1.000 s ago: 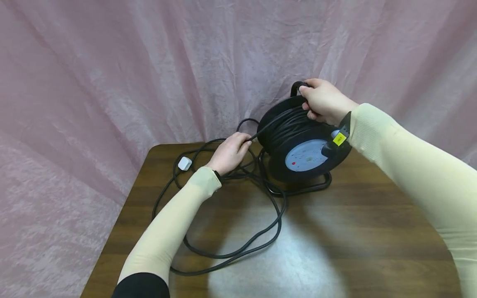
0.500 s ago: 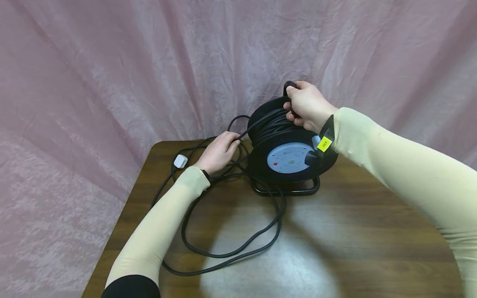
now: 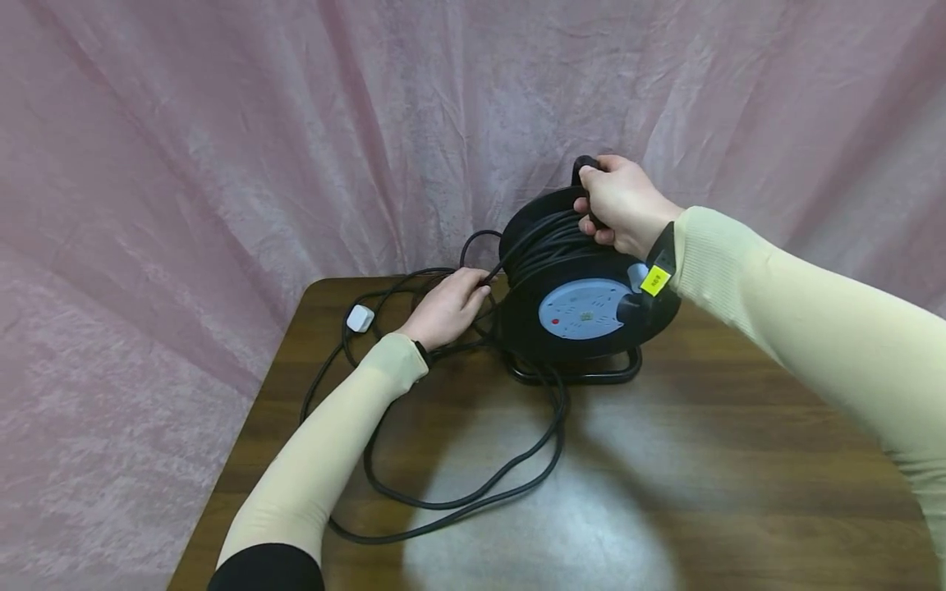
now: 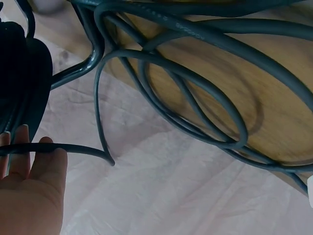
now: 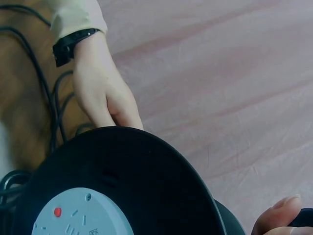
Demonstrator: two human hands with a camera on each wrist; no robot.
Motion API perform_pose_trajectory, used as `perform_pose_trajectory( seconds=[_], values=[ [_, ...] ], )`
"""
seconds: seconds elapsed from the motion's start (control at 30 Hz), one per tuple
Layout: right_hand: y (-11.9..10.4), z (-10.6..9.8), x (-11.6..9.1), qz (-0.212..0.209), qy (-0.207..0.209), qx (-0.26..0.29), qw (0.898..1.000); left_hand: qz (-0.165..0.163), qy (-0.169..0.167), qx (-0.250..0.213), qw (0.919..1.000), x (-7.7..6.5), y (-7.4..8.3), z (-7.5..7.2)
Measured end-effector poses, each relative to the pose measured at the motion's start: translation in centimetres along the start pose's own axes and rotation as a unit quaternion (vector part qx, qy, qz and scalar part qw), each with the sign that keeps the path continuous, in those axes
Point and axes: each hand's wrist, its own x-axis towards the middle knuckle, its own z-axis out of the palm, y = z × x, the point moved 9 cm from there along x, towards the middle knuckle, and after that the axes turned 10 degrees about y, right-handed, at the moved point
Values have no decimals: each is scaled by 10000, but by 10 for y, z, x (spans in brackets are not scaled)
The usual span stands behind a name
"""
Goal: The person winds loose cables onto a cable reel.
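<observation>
A black cable reel stands towards the back of the table, its grey socket plate with a red button facing me. My right hand grips the black handle at the reel's top. Left of the drum, my left hand holds the black cable where it runs up onto the wound turns. In the left wrist view the cable lies across the bent fingers. From the right wrist, the reel's flange hides the left fingertips.
Loose loops of cable spread over the wooden table, in front of and left of the reel. A white plug lies among them. The reel's tubular stand rests on the tabletop. A pink curtain hangs right behind the table.
The reel has shifted left and turned its socket plate more towards me, with the right hand still on the handle. The left hand has moved slightly left, still holding the cable.
</observation>
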Motion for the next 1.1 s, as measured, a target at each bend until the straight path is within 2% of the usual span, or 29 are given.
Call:
perform_pose_trajectory(
  seconds=[0.13,0.23,0.3,0.37,0.4,0.43,0.53,0.6,0.67,0.73,0.8,0.83,0.93,1.07,1.1],
  values=[
    [3,-4,0,-2,-32,-18,10000,18,-74,37,10000,0,2,3],
    [4,-6,-1,-8,-336,-210,9992,-5,-63,68,10000,-1,2,4],
    [3,-12,-3,-292,-603,-767,9948,-39,-53,63,10000,-2,2,5],
    [-2,-23,-8,-871,-658,-1484,9829,-60,-23,57,10000,-3,2,5],
    [-6,-31,-11,-1255,-574,-1889,9723,-94,-21,38,9999,-4,1,4],
    [-10,-40,-15,-1695,-392,-2302,9575,-119,-10,25,9999,-5,0,3],
    [-17,-66,-33,-2770,444,-3204,9048,-186,84,-4,9998,-7,-1,-3],
    [-12,-74,-50,-3382,919,-3559,8663,-251,156,-34,9996,-8,-2,-9],
    [0,-71,-70,-3988,1161,-3716,8303,-311,215,-13,9993,-8,-2,-14],
    [19,-56,-93,-4558,1082,-3811,7970,-332,202,15,9992,-7,0,-17],
    [42,-36,-114,-4933,790,-3882,7744,-309,155,7,9994,-7,2,-18],
    [55,-26,-122,-5003,588,-3912,7702,-302,137,30,9994,-6,3,-18],
    [100,3,-133,-4811,-131,-3966,7817,-320,142,34,9994,-7,4,-19],
    [163,40,-139,-4598,-954,-3968,7887,-392,105,93,9991,-11,2,-17],
    [176,45,-140,-4581,-1084,-3971,7879,-377,61,131,9992,-11,2,-16]
  ],
)
